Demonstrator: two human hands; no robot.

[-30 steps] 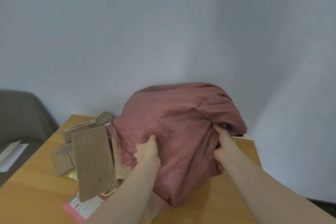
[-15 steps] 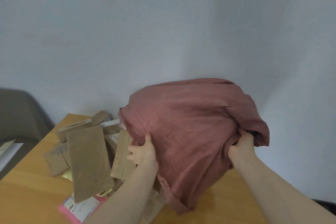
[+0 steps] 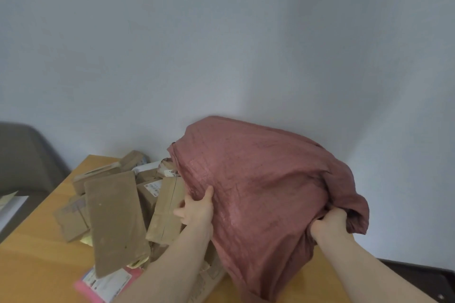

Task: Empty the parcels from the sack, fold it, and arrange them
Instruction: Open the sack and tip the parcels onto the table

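A dusty-pink woven sack is held up over the wooden table, bulging and tilted with its mouth toward the left. My left hand grips its left side near the mouth. My right hand clutches the bunched fabric at the sack's right end. A heap of brown paper parcels lies on the table left of the sack, some right at its mouth. A pink mailer sticks out under the heap at the front. Whatever the sack holds inside is hidden.
A grey chair stands beyond the table's left edge, with white paper on its seat. A pale wall rises directly behind the table. A dark floor strip shows at the lower right.
The sack has swung to the right and flattened, my right hand pulling its bunched end outward. More parcels now lie exposed at its mouth on the left.
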